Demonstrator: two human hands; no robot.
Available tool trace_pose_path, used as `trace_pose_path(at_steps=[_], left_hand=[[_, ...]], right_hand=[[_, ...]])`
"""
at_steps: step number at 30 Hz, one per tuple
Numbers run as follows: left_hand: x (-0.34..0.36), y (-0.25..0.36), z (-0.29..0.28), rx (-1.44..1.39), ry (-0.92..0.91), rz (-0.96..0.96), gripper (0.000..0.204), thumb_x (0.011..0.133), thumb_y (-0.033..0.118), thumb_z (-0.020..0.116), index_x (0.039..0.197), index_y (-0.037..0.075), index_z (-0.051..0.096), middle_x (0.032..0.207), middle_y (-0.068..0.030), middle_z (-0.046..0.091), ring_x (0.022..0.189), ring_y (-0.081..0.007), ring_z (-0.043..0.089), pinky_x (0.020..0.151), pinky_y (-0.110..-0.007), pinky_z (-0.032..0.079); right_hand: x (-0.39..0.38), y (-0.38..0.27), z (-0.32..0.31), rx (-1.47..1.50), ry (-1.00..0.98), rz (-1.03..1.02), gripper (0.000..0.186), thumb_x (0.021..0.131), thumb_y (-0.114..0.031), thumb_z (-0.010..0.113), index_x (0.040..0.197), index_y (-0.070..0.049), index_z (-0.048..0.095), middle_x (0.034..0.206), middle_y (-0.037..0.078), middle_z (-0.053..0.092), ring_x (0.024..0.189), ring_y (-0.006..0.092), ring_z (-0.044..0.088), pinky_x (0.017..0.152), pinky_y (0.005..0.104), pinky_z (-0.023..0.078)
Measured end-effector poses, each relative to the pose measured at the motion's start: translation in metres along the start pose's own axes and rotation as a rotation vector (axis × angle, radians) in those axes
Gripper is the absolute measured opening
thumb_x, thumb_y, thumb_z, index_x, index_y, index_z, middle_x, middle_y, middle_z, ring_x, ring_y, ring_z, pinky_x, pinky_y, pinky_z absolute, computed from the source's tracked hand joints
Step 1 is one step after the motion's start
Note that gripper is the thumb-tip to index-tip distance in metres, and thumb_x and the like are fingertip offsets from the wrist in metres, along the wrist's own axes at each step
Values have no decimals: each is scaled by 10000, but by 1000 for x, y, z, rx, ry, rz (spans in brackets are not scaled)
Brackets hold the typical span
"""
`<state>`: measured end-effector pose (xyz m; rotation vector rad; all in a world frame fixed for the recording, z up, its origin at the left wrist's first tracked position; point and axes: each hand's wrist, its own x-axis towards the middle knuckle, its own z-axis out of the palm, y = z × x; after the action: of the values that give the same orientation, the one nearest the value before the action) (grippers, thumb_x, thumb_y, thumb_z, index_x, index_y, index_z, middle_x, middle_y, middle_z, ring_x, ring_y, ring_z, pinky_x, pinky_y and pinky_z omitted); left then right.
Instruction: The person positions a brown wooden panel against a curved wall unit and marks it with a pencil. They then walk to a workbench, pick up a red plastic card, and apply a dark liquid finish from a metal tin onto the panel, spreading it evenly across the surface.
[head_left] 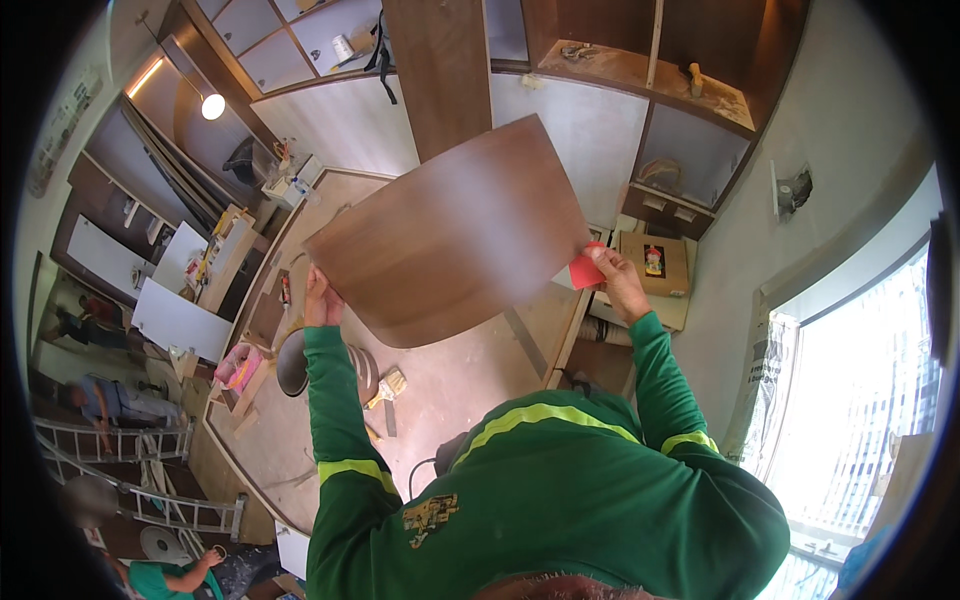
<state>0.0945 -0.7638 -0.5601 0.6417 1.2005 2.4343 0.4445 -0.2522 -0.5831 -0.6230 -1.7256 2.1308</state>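
My left hand (318,300) clamps the brown panel's (450,235) lower-left edge — right hand (615,278) grips the right edge, red pad (584,270) pinched against it; panel's long axis runs between them.

The bench (470,380) is a pale, dusty board running under the person. On it lie a paintbrush (388,385) with a light handle, a round dark disc (291,365) near its left edge, and a black cable (415,478) close to the body. A pink packet (238,366) sits on a low wooden stand just left of the bench.
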Motion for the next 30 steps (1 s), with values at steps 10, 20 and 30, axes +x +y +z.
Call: trace_pose_path(at_steps=[10,20,30], left_hand=[[-34,-21,11,52,-39,122,338,1067,131,643,1393,88,562,1240,-5,680,1190,-166,642,1085,-376,508],[-138,-233,114,1282,-436,433,493,763,-22,605,1207,149,734,1201,-93,672,1180,-349,582,1113,-527,404],[-292,-371,54,1489,-636,-132,325,874,204,631,1170,198,767,1218,-35,602,1206,-264,551,1074,-445,467]], right_hand=[[-8,11,25,85,101,279,499,1029,-564,656,1181,-92,709,1181,55,690,988,180,648,801,412,540],[-36,135,-58,-200,213,790,321,1065,-418,625,1053,-100,669,988,72,699,889,236,664,763,447,537],[17,206,-90,-608,-269,1012,319,1032,-405,665,1161,-116,701,1088,33,705,956,164,669,775,372,535]])
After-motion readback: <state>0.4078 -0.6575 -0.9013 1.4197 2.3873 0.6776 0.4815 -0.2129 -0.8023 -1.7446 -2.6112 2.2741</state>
